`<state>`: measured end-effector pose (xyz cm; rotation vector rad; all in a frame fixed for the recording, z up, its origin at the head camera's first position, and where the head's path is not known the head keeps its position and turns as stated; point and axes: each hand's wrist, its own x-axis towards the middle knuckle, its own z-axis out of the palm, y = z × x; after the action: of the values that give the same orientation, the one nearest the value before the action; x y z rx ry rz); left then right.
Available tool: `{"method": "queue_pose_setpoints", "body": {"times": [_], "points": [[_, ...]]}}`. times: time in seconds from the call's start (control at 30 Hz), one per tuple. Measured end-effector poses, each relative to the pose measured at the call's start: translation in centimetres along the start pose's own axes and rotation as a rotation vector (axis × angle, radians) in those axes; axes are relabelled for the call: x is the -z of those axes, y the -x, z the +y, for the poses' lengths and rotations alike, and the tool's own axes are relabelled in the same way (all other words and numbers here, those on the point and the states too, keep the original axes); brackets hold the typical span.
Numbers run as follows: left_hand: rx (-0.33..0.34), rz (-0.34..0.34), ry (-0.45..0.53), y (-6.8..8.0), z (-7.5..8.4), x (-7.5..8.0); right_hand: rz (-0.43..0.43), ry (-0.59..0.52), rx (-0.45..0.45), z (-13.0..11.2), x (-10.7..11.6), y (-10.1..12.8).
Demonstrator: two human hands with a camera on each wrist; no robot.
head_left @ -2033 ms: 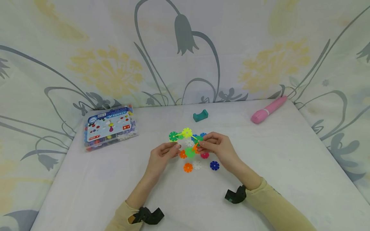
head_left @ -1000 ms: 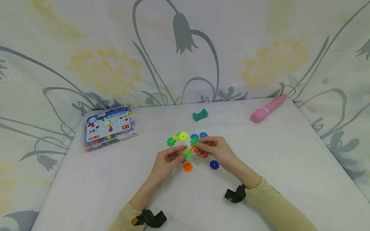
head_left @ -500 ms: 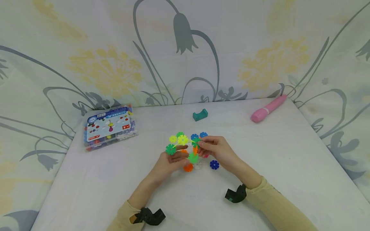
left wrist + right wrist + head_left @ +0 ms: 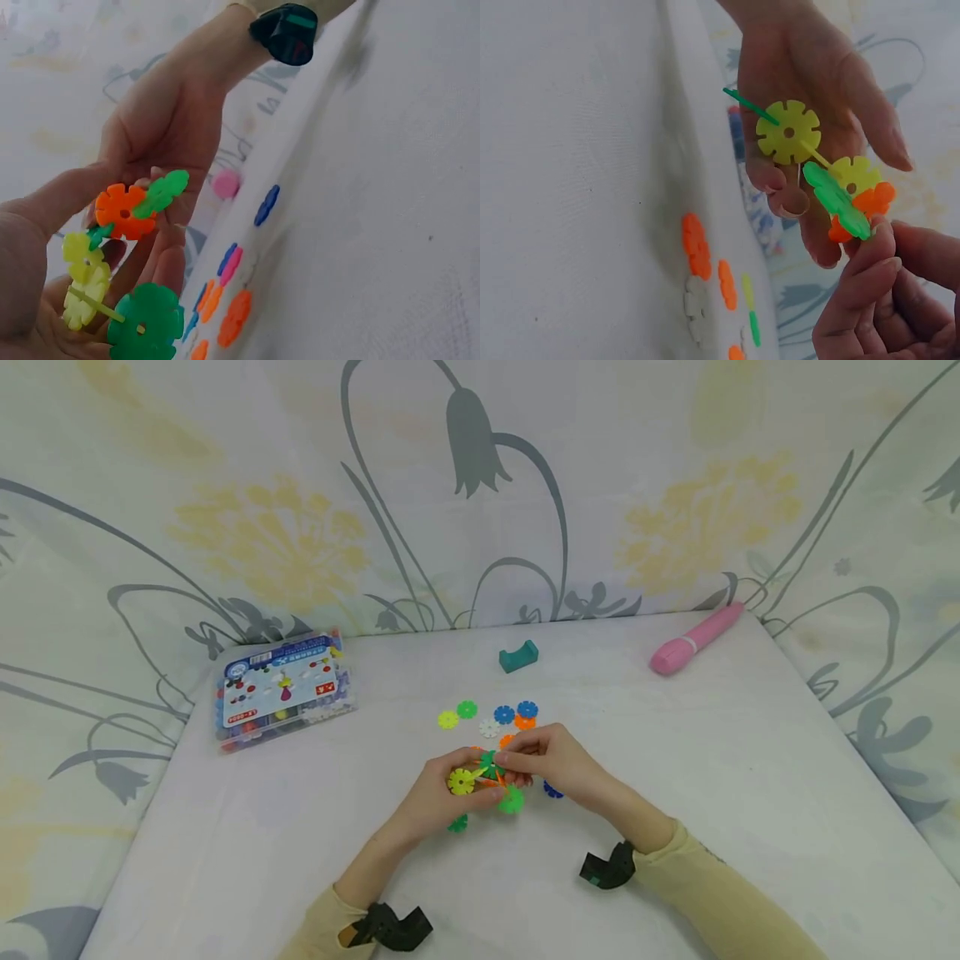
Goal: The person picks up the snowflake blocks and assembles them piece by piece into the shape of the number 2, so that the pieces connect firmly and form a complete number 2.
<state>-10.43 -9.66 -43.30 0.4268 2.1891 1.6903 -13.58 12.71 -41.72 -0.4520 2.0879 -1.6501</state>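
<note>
Left hand (image 4: 438,793) and right hand (image 4: 551,760) both grip the disc cluster (image 4: 483,777); it has dropped nearer.

Home play corner: floral sheet (image 4: 300,527) draped behind cloth-covered table (image 4: 750,760).

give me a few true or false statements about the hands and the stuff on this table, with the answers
1. Both hands hold the cluster of joined plastic discs. True: the left hand and the right hand meet on it.
2. The pink pen lies beside the toy box. False: the pen is at the far right, the box at the far left.
3. Loose discs lie on the table beyond the hands. True.
4. The teal block is in the right hand. False: it sits alone on the table, farther back.
</note>
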Motion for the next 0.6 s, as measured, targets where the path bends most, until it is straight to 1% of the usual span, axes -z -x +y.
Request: {"method": "queue_pose_setpoints", "body": {"times": [0.1, 0.2, 0.27, 0.33, 0.43, 0.53, 0.6], "points": [[0.018, 0.043, -0.037, -0.1, 0.0, -0.4, 0.013, 0.038, 0.018, 0.1, -0.1, -0.1], [0.044, 0.133, -0.072, -0.2, 0.0, -0.4, 0.038, 0.082, 0.037, 0.1, 0.6, -0.1], [0.057, 0.206, -0.089, -0.3, -0.1, -0.2, 0.055, 0.164, 0.046, 0.0, 1.4, -0.1], [0.068, 0.272, -0.078, -0.4, -0.2, -0.1, 0.055, 0.278, 0.036, 0.0, 2.4, 0.0], [0.092, 0.366, -0.019, -0.4, -0.5, 0.2, 0.008, 0.454, -0.006, -0.1, 3.6, 0.4], [0.115, 0.428, 0.082, -0.5, -0.7, 0.5, -0.051, 0.579, -0.082, -0.1, 4.1, 0.6], [0.121, 0.446, 0.148, -0.6, -0.7, 0.7, -0.082, 0.645, -0.12, -0.1, 4.1, 0.6]]}}
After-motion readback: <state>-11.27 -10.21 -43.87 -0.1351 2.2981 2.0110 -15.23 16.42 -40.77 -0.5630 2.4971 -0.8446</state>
